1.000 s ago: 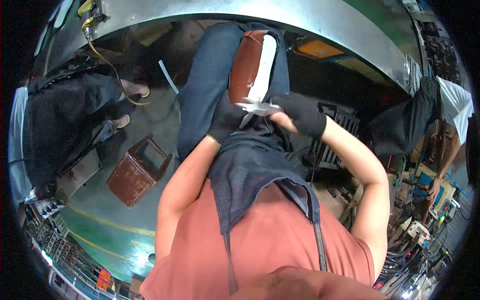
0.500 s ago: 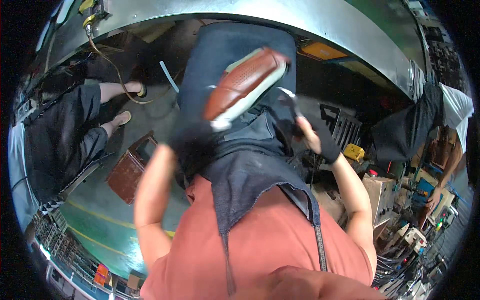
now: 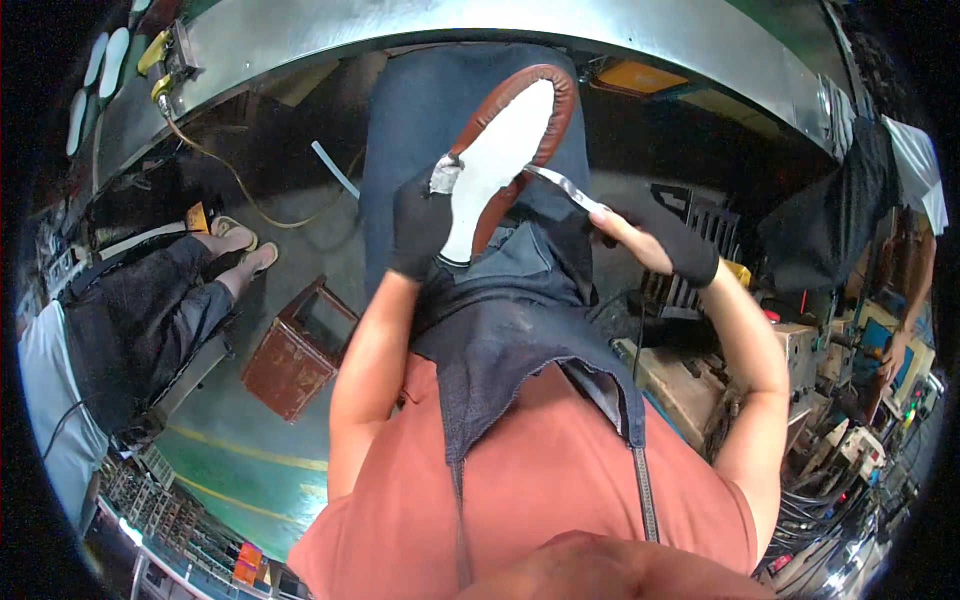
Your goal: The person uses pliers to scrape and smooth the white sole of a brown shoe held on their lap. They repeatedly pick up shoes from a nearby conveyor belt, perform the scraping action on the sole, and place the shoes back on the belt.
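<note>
A brown leather shoe upper (image 3: 563,105) is held bottom up over my lap, its toe pointing up and away. Its edge is pleated around a long white insole board (image 3: 500,135). My left hand (image 3: 424,215), in a black fingerless glove, grips the left side of the shoe; its thumb bears a white wrapping (image 3: 445,175). In my right hand (image 3: 650,245), also gloved, is a slim silver metal tool (image 3: 568,187), whose exact kind I cannot make out. The tool's tip meets the right edge of the shoe near its middle.
A dark padded surface (image 3: 400,110) lies beneath the shoe. Beyond it runs a metal bench edge (image 3: 480,22). A brown stool (image 3: 285,370) stands at left, near a seated person's legs (image 3: 215,255). Boxes and machinery (image 3: 840,455) crowd the right, where another person's hand (image 3: 893,355) shows.
The shoe has turned from showing its brown side to showing its white bottom. My right hand has brought the tool to the shoe's edge.
</note>
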Available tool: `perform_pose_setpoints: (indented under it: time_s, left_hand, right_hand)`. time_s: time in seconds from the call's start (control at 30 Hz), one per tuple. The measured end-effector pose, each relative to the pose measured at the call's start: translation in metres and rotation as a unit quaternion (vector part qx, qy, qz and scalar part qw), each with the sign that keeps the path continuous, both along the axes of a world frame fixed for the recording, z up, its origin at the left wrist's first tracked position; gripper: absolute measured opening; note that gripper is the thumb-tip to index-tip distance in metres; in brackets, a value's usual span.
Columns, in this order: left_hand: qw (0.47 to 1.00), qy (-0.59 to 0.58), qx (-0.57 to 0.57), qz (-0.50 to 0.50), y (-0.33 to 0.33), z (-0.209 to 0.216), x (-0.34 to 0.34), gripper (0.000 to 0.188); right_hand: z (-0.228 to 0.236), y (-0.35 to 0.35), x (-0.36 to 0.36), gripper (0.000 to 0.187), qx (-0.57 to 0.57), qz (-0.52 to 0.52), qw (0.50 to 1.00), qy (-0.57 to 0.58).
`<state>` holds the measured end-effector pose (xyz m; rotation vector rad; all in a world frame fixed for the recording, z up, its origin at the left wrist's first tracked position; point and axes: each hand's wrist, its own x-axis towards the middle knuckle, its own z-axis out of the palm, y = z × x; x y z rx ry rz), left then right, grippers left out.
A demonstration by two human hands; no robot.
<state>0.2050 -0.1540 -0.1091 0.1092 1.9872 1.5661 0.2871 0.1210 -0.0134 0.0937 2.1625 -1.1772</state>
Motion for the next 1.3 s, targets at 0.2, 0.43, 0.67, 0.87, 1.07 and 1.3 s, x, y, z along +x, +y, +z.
perform_pose_setpoints:
  time_s: [0.2, 0.43, 0.67, 0.87, 1.07, 1.3]
  left_hand:
    - [0.965, 0.247, -0.072, -0.045, 0.017, -0.001, 0.062, 0.088]
    - [0.974, 0.146, -0.097, -0.146, 0.026, 0.025, 0.022, 0.057]
    - [0.915, 0.39, -0.058, 0.087, 0.052, -0.053, 0.017, 0.066]
    - [0.961, 0.264, -0.056, 0.058, 0.033, -0.07, -0.013, 0.056]
    - [0.762, 0.577, -0.204, -0.213, 0.007, 0.013, -0.039, 0.032]
    - [0.937, -0.22, 0.255, 0.087, 0.031, 0.015, -0.038, 0.047]
  right_hand:
    - [0.015, -0.046, -0.04, 0.033, 0.142, 0.253, 0.949, 0.122]
    - [-0.092, -0.018, -0.043, 0.038, 0.161, 0.258, 0.882, 0.36]
    - [-0.02, -0.008, -0.077, 0.04, 0.05, 0.283, 0.957, -0.046]
    - [0.044, -0.104, -0.044, 0.025, 0.302, 0.358, 0.863, 0.188]
    - [-0.055, -0.043, -0.025, 0.046, -0.033, 0.163, 0.958, 0.233]
    - [-0.021, -0.014, -0.063, 0.053, -0.074, 0.063, 0.99, -0.099]
